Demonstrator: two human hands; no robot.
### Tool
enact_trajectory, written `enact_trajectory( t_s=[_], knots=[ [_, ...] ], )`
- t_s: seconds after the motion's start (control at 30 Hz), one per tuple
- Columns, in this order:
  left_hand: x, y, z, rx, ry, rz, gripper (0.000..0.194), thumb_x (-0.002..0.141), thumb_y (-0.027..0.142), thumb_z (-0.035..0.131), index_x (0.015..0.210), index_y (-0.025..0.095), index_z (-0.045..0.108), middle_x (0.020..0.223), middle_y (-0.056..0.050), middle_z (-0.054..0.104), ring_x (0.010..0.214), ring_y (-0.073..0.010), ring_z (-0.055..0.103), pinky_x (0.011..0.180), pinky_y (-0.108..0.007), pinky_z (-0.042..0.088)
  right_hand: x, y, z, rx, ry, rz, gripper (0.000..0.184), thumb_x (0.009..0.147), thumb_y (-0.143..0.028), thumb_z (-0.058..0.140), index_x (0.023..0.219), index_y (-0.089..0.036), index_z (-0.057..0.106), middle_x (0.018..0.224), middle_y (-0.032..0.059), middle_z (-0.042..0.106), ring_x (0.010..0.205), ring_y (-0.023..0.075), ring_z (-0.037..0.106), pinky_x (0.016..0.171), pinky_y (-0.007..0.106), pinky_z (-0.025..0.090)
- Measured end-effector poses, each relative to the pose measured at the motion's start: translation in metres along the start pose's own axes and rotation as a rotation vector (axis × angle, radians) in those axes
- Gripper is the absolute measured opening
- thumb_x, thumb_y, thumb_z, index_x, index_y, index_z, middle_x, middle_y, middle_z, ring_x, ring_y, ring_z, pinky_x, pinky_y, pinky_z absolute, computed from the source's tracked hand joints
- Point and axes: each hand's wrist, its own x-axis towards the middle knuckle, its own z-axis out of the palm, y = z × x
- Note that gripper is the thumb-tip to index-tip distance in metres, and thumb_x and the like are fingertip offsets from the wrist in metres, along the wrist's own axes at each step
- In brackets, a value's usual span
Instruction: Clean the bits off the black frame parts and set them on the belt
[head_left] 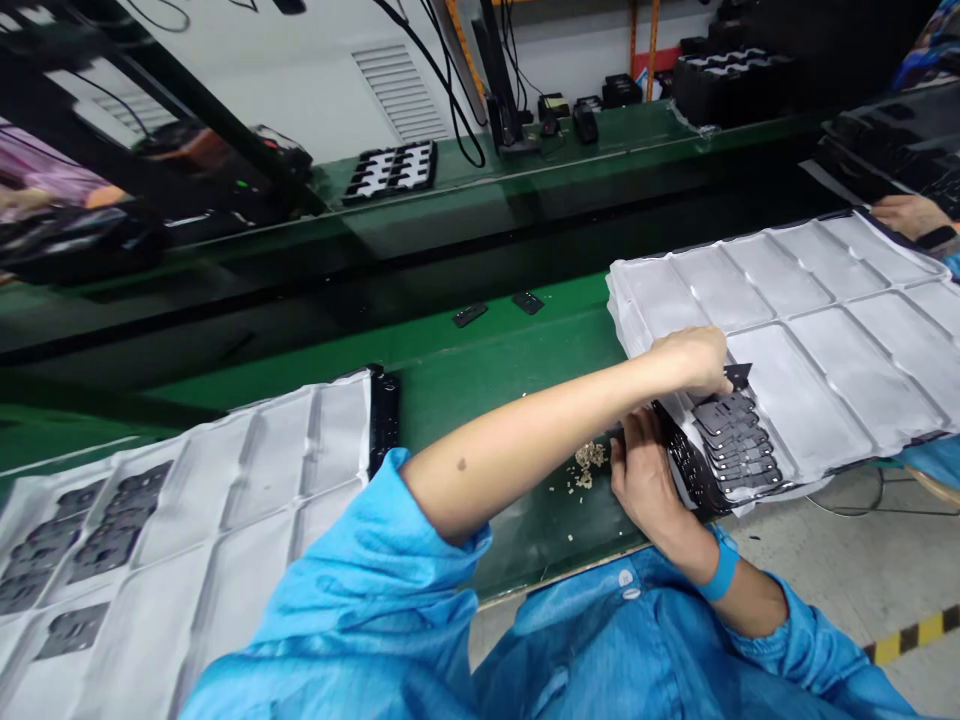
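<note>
My left hand [694, 362] reaches across to the right-hand tray, its fingers closed on a thin black flat part [739, 376]. Just below, a row of overlapping black flat parts [739, 440] lies in the tray's near-left compartment. That tray [795, 262] has a white liner and sits on a stack of black trays. Against the stack's left side rests my right hand [646, 480], thumb apart from the fingers, with a blue band at the wrist. On the left, a second white-lined tray [255, 480] holds several black parts [135, 500] in its far-left compartments.
Two small black pieces [529, 302] lie on the green bench [495, 360]. Small beige bits [589, 458] are scattered near my right hand. A black-and-white tray [394, 168] stands on the back ledge. Another person's hand [911, 215] is at the far right tray edge.
</note>
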Motion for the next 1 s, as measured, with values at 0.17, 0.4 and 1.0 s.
enact_trajectory(
  t_s=[0.17, 0.4, 1.0],
  knots=[
    [-0.042, -0.033, -0.006, -0.277, 0.117, 0.137, 0.038, 0.098, 0.034, 0.074, 0.070, 0.017, 0.057, 0.064, 0.003, 0.045, 0.063, -0.0118, 0.041, 0.063, -0.031, 0.032, -0.004, -0.032, -0.056, 0.535, -0.064, 0.216, 0.035, 0.111, -0.034, 0.055, 0.144, -0.022, 0.057, 0.138, 0.0170, 0.069, 0.128, 0.0291, 0.068, 0.111, 0.049, 0.057],
    [-0.119, -0.087, 0.032, -0.644, 0.125, 0.154, 0.035, 0.094, 0.039, 0.078, 0.075, 0.015, 0.060, 0.063, 0.006, 0.049, 0.061, -0.0085, 0.041, 0.058, -0.025, 0.028, 0.004, -0.051, -0.093, 1.150, -0.198, 0.491, 0.027, 0.112, -0.048, 0.061, 0.102, -0.024, 0.055, 0.072, -0.0052, 0.065, 0.049, 0.0082, 0.056, 0.048, 0.020, 0.045],
    [-0.157, -0.155, 0.069, -1.339, -0.075, 0.175, 0.027, 0.092, 0.036, 0.085, 0.088, 0.012, 0.075, 0.082, -0.007, 0.082, 0.071, -0.0118, 0.077, 0.067, -0.021, 0.053, 0.017, -0.066, -0.091, 0.987, -0.463, 0.590, 0.040, 0.102, -0.057, 0.071, 0.090, -0.022, 0.057, 0.052, -0.0071, 0.058, 0.030, 0.0073, 0.045, 0.034, 0.018, 0.031]
  ],
)
